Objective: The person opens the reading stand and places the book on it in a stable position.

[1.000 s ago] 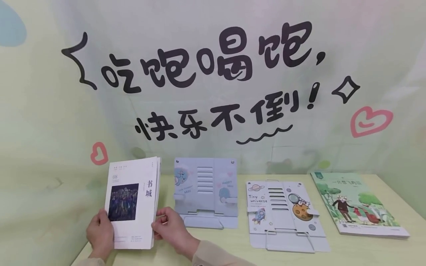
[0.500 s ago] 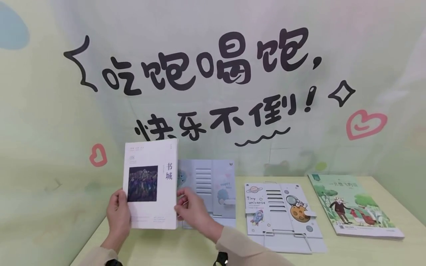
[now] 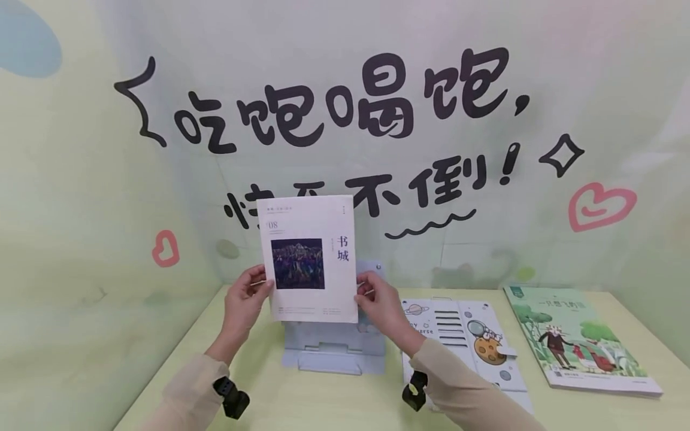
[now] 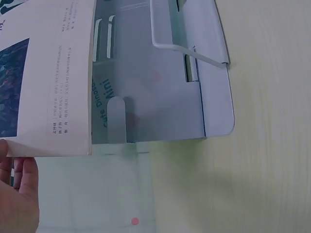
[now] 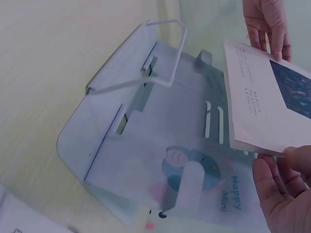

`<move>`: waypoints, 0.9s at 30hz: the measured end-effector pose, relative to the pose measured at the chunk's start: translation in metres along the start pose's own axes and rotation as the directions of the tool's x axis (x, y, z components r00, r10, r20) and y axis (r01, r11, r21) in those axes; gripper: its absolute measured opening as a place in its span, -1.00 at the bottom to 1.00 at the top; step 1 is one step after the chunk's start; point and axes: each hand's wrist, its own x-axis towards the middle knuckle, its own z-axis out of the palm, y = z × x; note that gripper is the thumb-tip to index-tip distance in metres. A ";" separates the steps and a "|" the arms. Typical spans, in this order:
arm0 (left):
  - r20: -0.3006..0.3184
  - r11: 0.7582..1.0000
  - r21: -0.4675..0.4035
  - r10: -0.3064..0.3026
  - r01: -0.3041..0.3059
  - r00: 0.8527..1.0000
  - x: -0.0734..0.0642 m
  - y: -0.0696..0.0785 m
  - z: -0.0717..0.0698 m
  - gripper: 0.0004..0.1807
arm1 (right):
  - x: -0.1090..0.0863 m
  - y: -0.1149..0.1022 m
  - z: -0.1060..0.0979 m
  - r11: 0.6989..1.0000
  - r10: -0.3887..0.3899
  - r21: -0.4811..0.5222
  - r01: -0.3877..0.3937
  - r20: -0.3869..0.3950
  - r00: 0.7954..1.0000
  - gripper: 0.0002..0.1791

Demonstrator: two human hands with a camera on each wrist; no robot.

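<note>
A white book (image 3: 309, 305) with a dark square picture on its cover is held upright in the air, cover facing me. My left hand (image 3: 245, 305) pinches its left edge, thumb on the cover; the left wrist view shows that hand (image 4: 19, 194) at the lower left. On the opposite edge my right hand (image 3: 385, 308) pinches the book, and the right wrist view shows its thumb over the cover (image 5: 248, 107). Behind and below the book stands a pale blue metal book stand (image 3: 334, 347), mostly covered in the head view. The book is in front of it, apart from its bottom ledge (image 4: 214, 107).
To the right is a white book stand (image 3: 458, 341) with astronaut pictures, partly behind my right sleeve (image 3: 469, 383). A green picture book (image 3: 582, 341) lies at the table's right. A printed cloth (image 3: 431, 251) hangs behind the pale yellow table (image 3: 259, 395).
Both hands have carried the white book up and to the right, from left of the blue stand to in front of it. The stands and green book have stayed in place.
</note>
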 end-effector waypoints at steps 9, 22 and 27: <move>0.041 0.999 0.005 0.041 -0.041 0.998 0.000 -0.007 0.019 -0.71 | -0.004 0.022 -0.012 0.989 -0.069 -0.132 0.062 -0.051 0.996 -0.76; 0.140 0.982 0.169 0.065 -0.089 0.988 -0.005 -0.020 0.017 -0.73 | -0.016 0.032 -0.014 0.943 -0.056 -0.329 0.047 -0.019 0.998 -0.85; 0.165 0.966 0.228 0.087 -0.124 0.982 -0.006 -0.027 0.018 -0.74 | -0.019 0.034 -0.012 0.897 -0.064 -0.439 0.058 0.001 0.998 -0.92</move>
